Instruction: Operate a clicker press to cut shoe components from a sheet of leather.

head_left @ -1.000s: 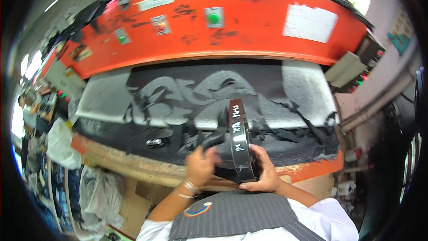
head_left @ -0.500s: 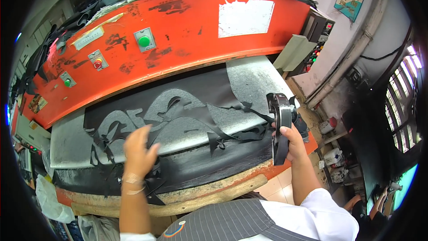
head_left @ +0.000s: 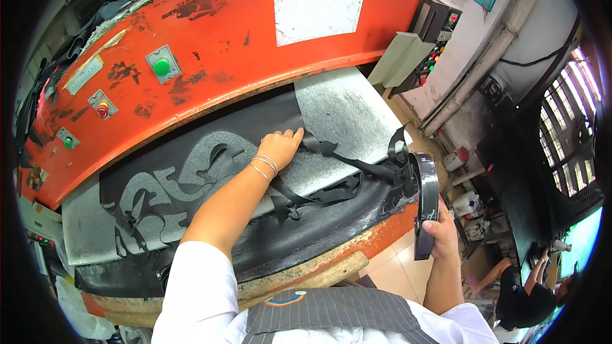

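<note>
A black sheet of leather-like material (head_left: 268, 111) with large curved cut-outs lies on the pale, worn cutting board (head_left: 347, 111). My left arm reaches across it, and my left hand (head_left: 280, 148) is closed at the sheet's right part, fingers bent down on the material; the fingertips are partly hidden. Thin torn scrap strips (head_left: 360, 164) trail from there to the right and over the board's front edge. In my right hand (head_left: 440, 232) is a black, curved cutting die (head_left: 426, 207), held upright by its lower end beyond the right front corner.
Behind the board rises a red press beam (head_left: 217, 38) with a green button (head_left: 162, 67) and a red button (head_left: 102, 109). A control box (head_left: 433, 38) stands at the far right. A worn wooden bar (head_left: 312, 277) runs along the front. Another person (head_left: 523, 299) is at lower right.
My left hand has moved right and forward, from over the left cut-outs to the sheet's right part. My right hand has shifted right and slightly nearer with the die. The view has turned right.
</note>
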`<state>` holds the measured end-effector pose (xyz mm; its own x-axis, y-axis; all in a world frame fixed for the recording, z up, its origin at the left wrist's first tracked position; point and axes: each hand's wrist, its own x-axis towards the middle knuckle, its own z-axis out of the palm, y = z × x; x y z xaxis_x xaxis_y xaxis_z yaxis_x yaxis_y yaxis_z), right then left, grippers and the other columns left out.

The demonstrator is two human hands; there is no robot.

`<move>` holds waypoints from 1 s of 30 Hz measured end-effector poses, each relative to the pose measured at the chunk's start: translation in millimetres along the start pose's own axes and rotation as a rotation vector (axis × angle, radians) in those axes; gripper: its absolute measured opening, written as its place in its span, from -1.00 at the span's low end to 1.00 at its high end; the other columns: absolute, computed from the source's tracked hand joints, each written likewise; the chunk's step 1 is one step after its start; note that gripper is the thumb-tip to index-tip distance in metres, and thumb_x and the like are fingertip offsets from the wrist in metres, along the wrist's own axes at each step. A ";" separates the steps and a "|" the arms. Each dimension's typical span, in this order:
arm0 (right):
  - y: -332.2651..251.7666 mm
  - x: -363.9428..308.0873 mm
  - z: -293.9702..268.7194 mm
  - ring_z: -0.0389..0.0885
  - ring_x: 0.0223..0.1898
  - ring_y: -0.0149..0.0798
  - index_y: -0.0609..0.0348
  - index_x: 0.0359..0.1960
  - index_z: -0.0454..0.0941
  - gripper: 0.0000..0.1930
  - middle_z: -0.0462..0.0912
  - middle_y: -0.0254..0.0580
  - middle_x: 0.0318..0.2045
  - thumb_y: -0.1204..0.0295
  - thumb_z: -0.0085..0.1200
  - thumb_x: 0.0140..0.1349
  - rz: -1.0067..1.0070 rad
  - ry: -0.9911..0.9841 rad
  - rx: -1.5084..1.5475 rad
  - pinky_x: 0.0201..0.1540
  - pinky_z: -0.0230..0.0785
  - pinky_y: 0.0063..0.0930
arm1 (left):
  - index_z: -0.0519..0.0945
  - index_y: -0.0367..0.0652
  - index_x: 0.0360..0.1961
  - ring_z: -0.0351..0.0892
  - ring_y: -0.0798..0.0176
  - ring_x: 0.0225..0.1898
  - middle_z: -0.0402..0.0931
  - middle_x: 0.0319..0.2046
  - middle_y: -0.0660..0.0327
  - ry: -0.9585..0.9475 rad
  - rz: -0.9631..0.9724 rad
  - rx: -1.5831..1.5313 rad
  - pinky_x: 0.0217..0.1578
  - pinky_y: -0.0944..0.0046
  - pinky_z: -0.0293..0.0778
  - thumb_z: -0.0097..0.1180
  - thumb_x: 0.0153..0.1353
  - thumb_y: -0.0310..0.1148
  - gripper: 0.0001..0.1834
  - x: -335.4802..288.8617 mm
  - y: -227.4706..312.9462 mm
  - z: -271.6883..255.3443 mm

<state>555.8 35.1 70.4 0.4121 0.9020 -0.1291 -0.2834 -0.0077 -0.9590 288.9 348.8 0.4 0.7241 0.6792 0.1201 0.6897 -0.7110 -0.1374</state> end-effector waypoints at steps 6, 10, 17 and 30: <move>-17.2 48.8 29.5 0.45 0.08 -0.24 0.36 0.04 0.52 -0.31 0.44 -0.11 0.11 0.34 0.43 -0.23 -0.156 -0.259 -0.376 0.17 0.25 -0.35 | 0.48 -0.02 0.11 0.61 0.03 -0.11 0.58 -0.16 0.14 0.040 -0.117 -0.122 -0.18 0.06 0.57 0.03 0.15 -0.37 -0.56 3.9 9.6 13.5; -33.5 107.0 80.7 0.41 0.15 -0.10 0.29 -0.02 0.58 -0.33 0.39 0.03 0.17 0.29 0.47 -0.26 -0.296 -0.470 -0.776 0.21 0.22 -0.31 | 0.39 -0.06 0.22 0.09 -0.08 0.38 0.23 0.32 0.08 -0.058 -0.107 -0.365 0.32 -0.21 0.01 0.02 0.21 -0.23 -0.48 -4.5 44.2 5.2; 10.1 197.3 209.4 0.53 -0.03 0.08 0.18 0.02 0.59 -0.27 0.47 0.17 -0.04 0.03 0.33 -0.25 -0.276 -0.666 -1.295 0.05 0.39 -0.22 | 0.28 -0.20 0.30 -0.01 -0.16 0.41 0.01 0.37 -0.16 0.048 0.101 -0.526 0.37 -0.15 -0.08 0.15 -0.04 -0.26 -0.20 -73.6 96.4 -2.4; 80.2 222.4 257.1 0.45 0.08 0.18 0.02 -0.02 0.64 -0.37 0.43 0.24 0.00 0.03 0.27 -0.21 -0.505 -0.484 -1.507 0.19 0.32 -0.15 | 0.22 -0.14 0.35 -0.08 -0.04 0.44 0.00 0.41 -0.01 0.024 0.154 -0.493 0.40 -0.04 -0.12 0.21 -0.08 -0.20 -0.11 -84.1 93.9 3.9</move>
<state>402.0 346.1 29.7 -0.1749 0.9828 0.0587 0.9416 0.1844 -0.2818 292.8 225.7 -26.4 0.8137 0.5592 0.1585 0.4924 -0.8081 0.3234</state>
